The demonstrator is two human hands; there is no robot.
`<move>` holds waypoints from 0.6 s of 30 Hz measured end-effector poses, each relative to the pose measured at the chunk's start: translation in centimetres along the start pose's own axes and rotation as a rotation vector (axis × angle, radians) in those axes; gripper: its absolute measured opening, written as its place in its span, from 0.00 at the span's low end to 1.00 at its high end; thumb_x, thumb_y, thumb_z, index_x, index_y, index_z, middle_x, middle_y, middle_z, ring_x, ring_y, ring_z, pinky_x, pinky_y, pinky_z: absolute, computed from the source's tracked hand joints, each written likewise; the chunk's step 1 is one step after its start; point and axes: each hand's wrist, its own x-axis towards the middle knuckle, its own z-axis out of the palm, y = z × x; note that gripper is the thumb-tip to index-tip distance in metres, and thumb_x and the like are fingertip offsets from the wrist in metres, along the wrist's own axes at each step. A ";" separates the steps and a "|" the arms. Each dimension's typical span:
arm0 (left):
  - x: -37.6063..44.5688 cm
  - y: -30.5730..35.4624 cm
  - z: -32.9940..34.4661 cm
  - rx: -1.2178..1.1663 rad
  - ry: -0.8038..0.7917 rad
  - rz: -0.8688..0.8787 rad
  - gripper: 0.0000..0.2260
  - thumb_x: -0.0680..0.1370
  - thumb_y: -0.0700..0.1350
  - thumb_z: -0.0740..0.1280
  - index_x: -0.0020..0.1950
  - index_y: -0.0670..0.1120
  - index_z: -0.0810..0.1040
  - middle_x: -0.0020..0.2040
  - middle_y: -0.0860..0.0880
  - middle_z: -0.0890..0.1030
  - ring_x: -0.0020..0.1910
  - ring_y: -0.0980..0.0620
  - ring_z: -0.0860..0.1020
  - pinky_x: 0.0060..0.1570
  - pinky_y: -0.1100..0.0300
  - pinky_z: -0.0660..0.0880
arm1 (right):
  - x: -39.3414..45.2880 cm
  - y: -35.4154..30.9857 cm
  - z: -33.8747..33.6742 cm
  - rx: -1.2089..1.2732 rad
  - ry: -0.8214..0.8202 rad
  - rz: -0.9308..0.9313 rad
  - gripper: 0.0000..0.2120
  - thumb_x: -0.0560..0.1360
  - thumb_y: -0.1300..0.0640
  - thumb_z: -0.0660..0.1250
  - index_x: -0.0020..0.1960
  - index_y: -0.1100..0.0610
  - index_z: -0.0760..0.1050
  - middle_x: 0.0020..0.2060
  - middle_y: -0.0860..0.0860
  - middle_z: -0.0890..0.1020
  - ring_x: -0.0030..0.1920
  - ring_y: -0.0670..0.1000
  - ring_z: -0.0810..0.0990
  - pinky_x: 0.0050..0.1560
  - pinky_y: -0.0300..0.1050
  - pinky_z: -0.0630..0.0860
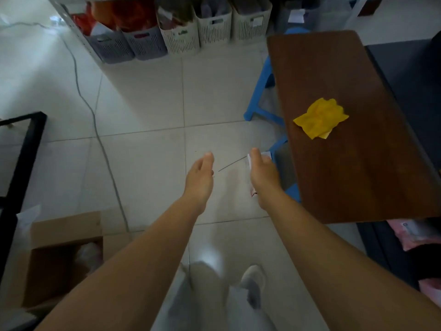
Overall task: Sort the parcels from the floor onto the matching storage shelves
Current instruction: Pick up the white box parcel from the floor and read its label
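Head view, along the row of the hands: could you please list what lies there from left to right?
Black metal frame, grey floor cable, left hand, right hand pinching a clear plastic parcel, brown wooden tabletop.

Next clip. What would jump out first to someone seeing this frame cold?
The crumpled yellow sheet on the brown tabletop at right grabs the eye first. Next come two bare forearms reaching to mid-frame, the right hand gripping a see-through parcel with a white label; whether the left hand holds it too is unclear. A row of slotted baskets lines the top edge.
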 end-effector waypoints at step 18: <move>29.1 -19.2 10.7 0.154 -0.274 0.020 0.26 0.82 0.58 0.52 0.77 0.47 0.64 0.75 0.46 0.69 0.72 0.45 0.69 0.72 0.44 0.65 | 29.6 21.8 10.0 -0.216 0.195 0.072 0.34 0.74 0.42 0.66 0.75 0.55 0.62 0.66 0.57 0.74 0.60 0.60 0.76 0.55 0.54 0.77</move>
